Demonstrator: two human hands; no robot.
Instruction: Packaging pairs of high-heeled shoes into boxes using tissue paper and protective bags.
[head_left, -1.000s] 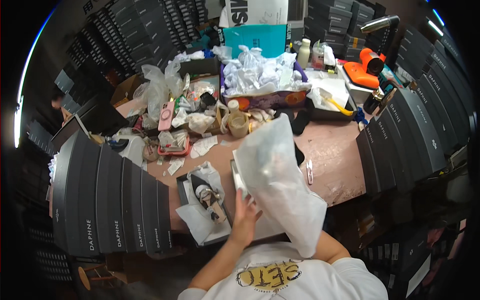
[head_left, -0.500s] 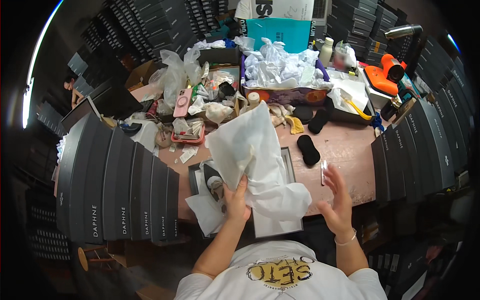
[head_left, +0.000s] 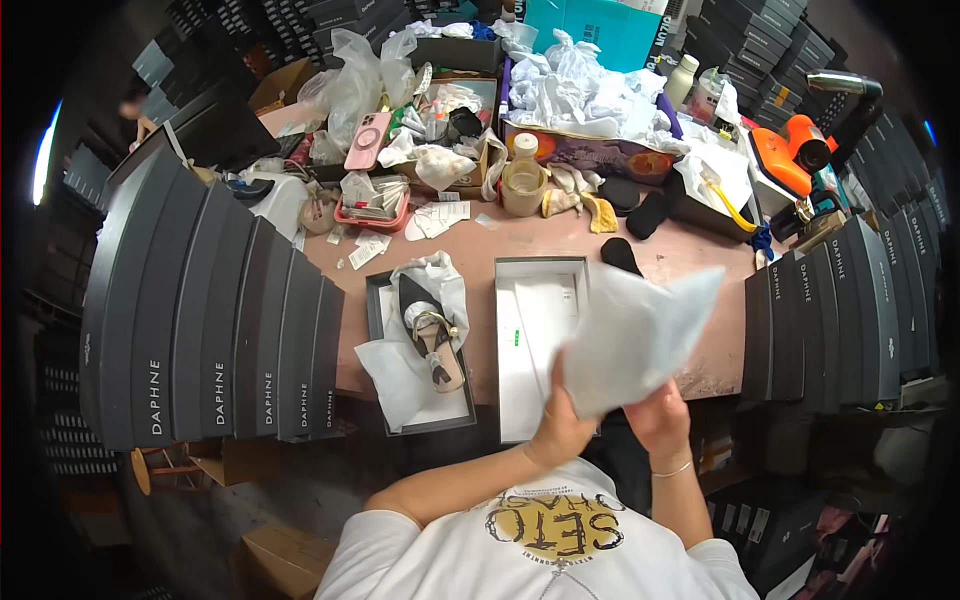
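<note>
A folded white tissue-paper packet (head_left: 640, 340) is held up in front of me, right of centre; what is inside it cannot be seen. My left hand (head_left: 562, 425) grips its lower left side, thumb against the paper. At its lower right edge, my right hand (head_left: 660, 418) closes on the paper, with some fingers hidden. To the left, an open shoebox (head_left: 452, 418) holds a black pointed shoe (head_left: 438, 350) with a beige insole, lying on white tissue paper (head_left: 395, 385). Beside it lies a white-lined box lid (head_left: 520, 350).
Stacked dark shoeboxes flank me at left (head_left: 190, 320) and right (head_left: 850, 310). Behind stand a purple box of crumpled paper (head_left: 590, 100), a bottle (head_left: 523, 180), a pink phone (head_left: 368, 140), a red basket (head_left: 372, 215) and an orange device (head_left: 780, 160). Black pads (head_left: 648, 214) lie nearby.
The tissue-paper packet has moved right, uncovering the shoebox and the lid. My left hand went right with it. My right hand, open before, has come against the paper.
</note>
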